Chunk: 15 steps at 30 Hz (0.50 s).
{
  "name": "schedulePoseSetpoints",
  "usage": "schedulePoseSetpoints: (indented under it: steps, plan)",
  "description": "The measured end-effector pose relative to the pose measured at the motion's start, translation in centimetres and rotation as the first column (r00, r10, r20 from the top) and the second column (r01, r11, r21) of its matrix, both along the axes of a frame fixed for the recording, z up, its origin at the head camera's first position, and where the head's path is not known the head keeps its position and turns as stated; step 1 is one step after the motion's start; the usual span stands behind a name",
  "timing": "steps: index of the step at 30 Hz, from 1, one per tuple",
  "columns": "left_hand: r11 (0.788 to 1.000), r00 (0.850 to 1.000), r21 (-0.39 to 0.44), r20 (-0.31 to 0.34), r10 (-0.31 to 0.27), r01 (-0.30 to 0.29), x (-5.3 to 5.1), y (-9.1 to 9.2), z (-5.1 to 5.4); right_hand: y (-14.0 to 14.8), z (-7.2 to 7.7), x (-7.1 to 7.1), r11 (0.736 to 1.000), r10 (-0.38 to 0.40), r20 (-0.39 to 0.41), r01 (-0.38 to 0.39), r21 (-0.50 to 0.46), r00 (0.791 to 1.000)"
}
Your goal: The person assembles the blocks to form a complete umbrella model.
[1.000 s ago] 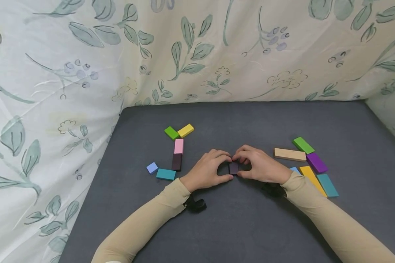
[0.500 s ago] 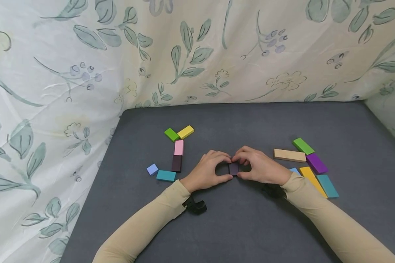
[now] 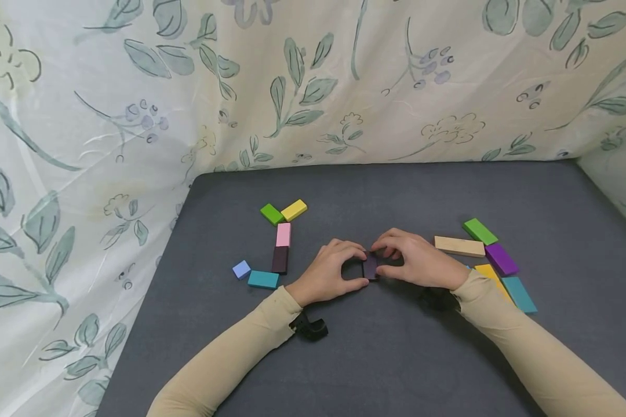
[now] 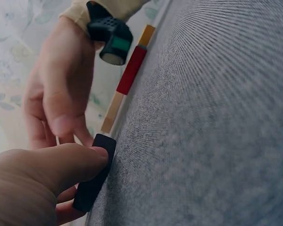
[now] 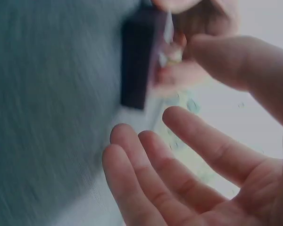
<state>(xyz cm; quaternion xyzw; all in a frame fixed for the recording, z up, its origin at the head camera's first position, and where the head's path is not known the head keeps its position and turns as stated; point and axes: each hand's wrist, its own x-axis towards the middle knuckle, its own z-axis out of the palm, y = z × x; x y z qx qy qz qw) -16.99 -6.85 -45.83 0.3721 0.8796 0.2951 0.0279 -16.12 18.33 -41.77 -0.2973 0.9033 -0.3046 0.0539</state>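
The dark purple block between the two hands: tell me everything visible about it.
The dark purple block is a plain oblong with flat faces and straight edges, nearly black in the left wrist view; its material cannot be told. It seems to rest on the dark grey table, long side running near to far. The left hand pinches it between thumb and fingers; the right hand is beside it, contact unclear.
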Motion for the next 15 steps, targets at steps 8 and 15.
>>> schedulePoseSetpoints:
  steps: [8,15]
  plan:
    - [1.000,1.000,-0.026,0.003,-0.013,0.013,0.7,-0.2,0.3,3.5,3.3,-0.5,0.989,-0.149,-0.045,0.148,-0.023,0.988]
    - [0.999,0.999,-0.016,-0.026,-0.047,0.047,1.7,-0.2,0.6,6.7,4.8,-0.1,0.968,-0.252,-0.045,0.253,0.008,0.967]
